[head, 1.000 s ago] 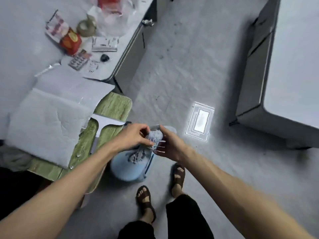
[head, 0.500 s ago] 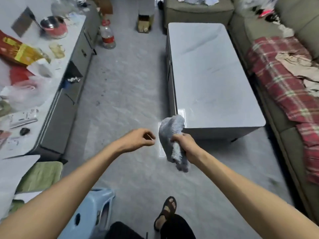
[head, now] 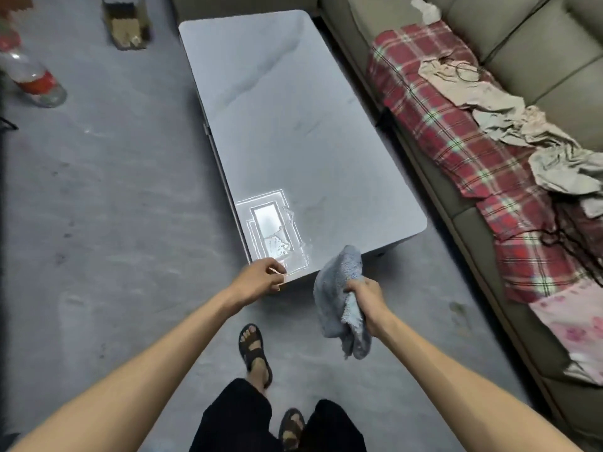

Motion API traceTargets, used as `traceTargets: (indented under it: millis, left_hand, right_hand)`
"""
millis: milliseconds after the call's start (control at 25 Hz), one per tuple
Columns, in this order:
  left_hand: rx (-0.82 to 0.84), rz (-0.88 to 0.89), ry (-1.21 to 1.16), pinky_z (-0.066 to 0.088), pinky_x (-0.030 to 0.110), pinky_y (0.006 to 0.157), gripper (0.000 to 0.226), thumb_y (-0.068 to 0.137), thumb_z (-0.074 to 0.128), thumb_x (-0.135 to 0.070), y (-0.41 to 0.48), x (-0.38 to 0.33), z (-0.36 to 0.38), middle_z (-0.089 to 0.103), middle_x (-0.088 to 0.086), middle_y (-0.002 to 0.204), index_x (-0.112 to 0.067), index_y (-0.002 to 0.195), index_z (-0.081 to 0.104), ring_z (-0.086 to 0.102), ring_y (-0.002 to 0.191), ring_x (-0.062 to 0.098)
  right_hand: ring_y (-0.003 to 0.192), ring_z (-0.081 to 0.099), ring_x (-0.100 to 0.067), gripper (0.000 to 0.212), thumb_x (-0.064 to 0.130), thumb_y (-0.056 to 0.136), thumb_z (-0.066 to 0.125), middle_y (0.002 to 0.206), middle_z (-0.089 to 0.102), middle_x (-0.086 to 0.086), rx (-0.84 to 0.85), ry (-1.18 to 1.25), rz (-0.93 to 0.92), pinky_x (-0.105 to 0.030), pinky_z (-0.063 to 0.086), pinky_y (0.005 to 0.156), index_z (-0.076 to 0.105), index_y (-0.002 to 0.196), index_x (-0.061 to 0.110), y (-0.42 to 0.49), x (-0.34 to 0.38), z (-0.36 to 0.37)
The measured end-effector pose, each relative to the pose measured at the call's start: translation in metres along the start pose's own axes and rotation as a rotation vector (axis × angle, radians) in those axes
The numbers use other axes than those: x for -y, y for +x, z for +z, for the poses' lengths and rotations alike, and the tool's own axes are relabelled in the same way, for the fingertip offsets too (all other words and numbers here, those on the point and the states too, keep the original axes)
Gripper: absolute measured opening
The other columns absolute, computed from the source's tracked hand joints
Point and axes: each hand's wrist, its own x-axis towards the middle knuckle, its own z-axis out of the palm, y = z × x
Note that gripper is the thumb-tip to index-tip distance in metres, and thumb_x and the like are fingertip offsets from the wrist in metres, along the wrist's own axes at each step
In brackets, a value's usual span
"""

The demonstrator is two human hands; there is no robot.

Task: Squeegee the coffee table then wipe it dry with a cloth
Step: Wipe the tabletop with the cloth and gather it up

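The grey coffee table (head: 293,132) stretches away in front of me, with a wet patch and a bright light reflection near its front left corner. My right hand (head: 365,296) grips a grey-blue cloth (head: 339,291) that hangs bunched just off the table's front edge. My left hand (head: 261,278) hovers at the front left corner with loosely curled fingers and holds nothing. No squeegee is in view.
A sofa (head: 522,53) with a red plaid blanket (head: 473,148) and crumpled clothes runs along the right of the table. A plastic bottle (head: 29,76) and a cardboard box (head: 125,24) stand on the grey floor at the far left. My sandalled feet (head: 256,350) are below.
I took the cloth off the blue stool, turned from the side table and walked up to the coffee table. The right hand now carries the cloth alone; the left hand has let go.
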Motion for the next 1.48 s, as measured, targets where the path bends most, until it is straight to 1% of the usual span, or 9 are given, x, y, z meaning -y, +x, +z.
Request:
traceTargets:
  millis: [120, 400, 600, 760, 880, 960, 1080, 1280, 1480]
  left_hand:
    - [-0.038, -0.044, 0.042, 0.050, 0.029, 0.078, 0.016, 0.090, 0.059, -0.011, 0.069, -0.021, -0.010, 0.068, 0.012, 0.105, -0.011, 0.105, 0.064, 0.065, 0.089, 0.022]
    - [-0.270, -0.144, 0.075, 0.042, 0.027, 0.085, 0.022, 0.090, 0.059, -0.022, 0.216, -0.010, -0.013, 0.066, 0.001, 0.117, -0.018, 0.111, 0.063, 0.059, 0.106, 0.017]
    - [-0.389, -0.214, 0.075, 0.039, 0.029, 0.088, 0.031, 0.091, 0.057, -0.028, 0.299, 0.003, -0.001, 0.058, 0.002, 0.132, -0.020, 0.121, 0.057, 0.054, 0.118, 0.019]
    - [-0.529, -0.185, 0.174, 0.040, 0.032, 0.085, 0.040, 0.090, 0.057, -0.030, 0.371, 0.025, 0.000, 0.052, 0.005, 0.136, -0.017, 0.127, 0.051, 0.053, 0.114, 0.024]
    - [-0.607, -0.170, 0.311, 0.041, 0.042, 0.102, 0.049, 0.089, 0.059, -0.031, 0.408, 0.056, -0.016, 0.047, 0.008, 0.139, -0.010, 0.132, 0.047, 0.045, 0.129, 0.027]
    - [-0.639, -0.173, 0.360, 0.039, 0.047, 0.105, 0.051, 0.090, 0.059, -0.031, 0.420, 0.076, -0.028, 0.046, 0.015, 0.134, -0.004, 0.131, 0.047, 0.044, 0.127, 0.033]
    - [-0.613, -0.151, 0.426, 0.037, 0.052, 0.106, 0.038, 0.094, 0.053, -0.026, 0.427, 0.105, -0.035, 0.042, 0.023, 0.132, -0.003, 0.123, 0.046, 0.039, 0.129, 0.041]
    - [-0.696, -0.088, 0.411, 0.041, 0.038, 0.076, 0.018, 0.093, 0.046, -0.022, 0.423, 0.125, -0.049, 0.060, 0.010, 0.108, -0.013, 0.108, 0.044, 0.059, 0.095, 0.035]
    - [-0.694, -0.030, 0.227, 0.039, 0.032, 0.086, 0.036, 0.096, 0.046, -0.018, 0.411, 0.142, -0.053, 0.055, -0.001, 0.119, -0.013, 0.130, 0.038, 0.054, 0.107, 0.020]
  right_hand:
    - [0.057, 0.047, -0.019, 0.011, 0.013, 0.072, 0.056, 0.059, 0.051, -0.002, -0.048, -0.043, -0.054, -0.029, 0.040, 0.055, 0.048, 0.065, 0.016, 0.067, 0.030, -0.003]
    - [0.055, 0.042, -0.019, 0.024, 0.017, 0.077, 0.051, 0.054, 0.048, 0.005, -0.264, -0.130, -0.172, -0.029, 0.033, 0.049, 0.040, 0.055, 0.020, 0.256, 0.099, -0.022]
    - [0.057, 0.046, -0.022, 0.010, 0.024, 0.071, 0.048, 0.061, 0.052, 0.001, -0.421, -0.459, -0.475, -0.030, 0.034, 0.050, 0.045, 0.062, 0.021, 0.381, 0.159, -0.058]
    - [0.073, 0.055, -0.032, 0.012, 0.024, 0.074, 0.051, 0.073, 0.061, -0.006, -0.378, -0.825, -0.559, -0.034, 0.040, 0.064, 0.060, 0.074, 0.016, 0.475, 0.146, -0.047]
    - [0.109, 0.050, -0.032, 0.034, 0.032, 0.075, 0.060, 0.114, 0.060, -0.012, -0.282, -1.052, -0.743, -0.040, 0.040, 0.094, 0.070, 0.097, 0.009, 0.532, 0.114, -0.038]
    - [0.134, 0.033, -0.030, 0.053, 0.037, 0.077, 0.062, 0.144, 0.039, -0.011, -0.167, -0.969, -0.782, -0.043, 0.028, 0.112, 0.057, 0.126, 0.017, 0.554, 0.103, -0.032]
    - [0.148, 0.015, -0.025, 0.068, 0.046, 0.087, 0.048, 0.160, 0.020, -0.007, -0.156, -0.901, -0.755, -0.048, 0.014, 0.120, 0.030, 0.149, 0.027, 0.577, 0.087, -0.011]
    - [0.149, 0.013, -0.023, 0.070, 0.043, 0.087, 0.038, 0.161, 0.020, -0.005, -0.260, -0.678, -0.679, -0.044, 0.011, 0.121, 0.024, 0.152, 0.020, 0.569, 0.079, 0.033]
    - [0.148, 0.015, -0.021, 0.067, 0.043, 0.089, 0.040, 0.161, 0.017, -0.001, -0.116, -0.647, -0.708, -0.044, 0.011, 0.121, 0.019, 0.151, 0.029, 0.526, 0.071, 0.103]
